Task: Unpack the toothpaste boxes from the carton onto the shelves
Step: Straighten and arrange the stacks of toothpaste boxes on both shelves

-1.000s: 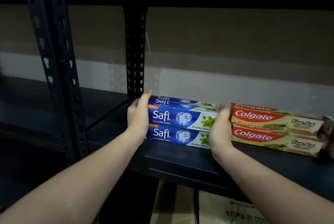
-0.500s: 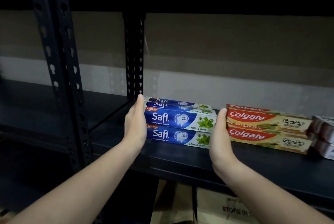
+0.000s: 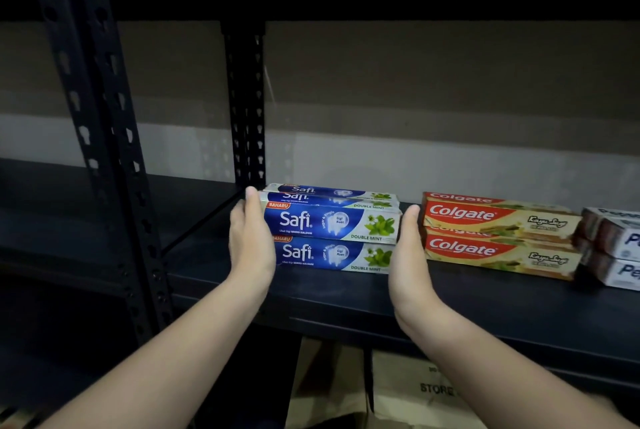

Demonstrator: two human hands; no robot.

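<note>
Safi boxes [image 3: 330,221]: blue-and-white stack, two high and two deep, on dark shelf [image 3: 485,304] by the slotted upright [image 3: 244,110].
Left hand [image 3: 251,241]: fingers straight, flat against stack's 9 o'clock end.
Right hand [image 3: 408,255]: fingers straight, at stack's 3 o'clock end; contact unclear.
Colgate boxes [image 3: 498,234]: stacked pair, 3 o'clock of stack.
White boxes [image 3: 616,248]: farther at 3 o'clock.
Carton [image 3: 415,390]: 6 o'clock, under shelf.

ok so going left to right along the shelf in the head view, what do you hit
front rack post → left hand → Safi boxes → right hand → Colgate boxes → white boxes at the right edge
</note>
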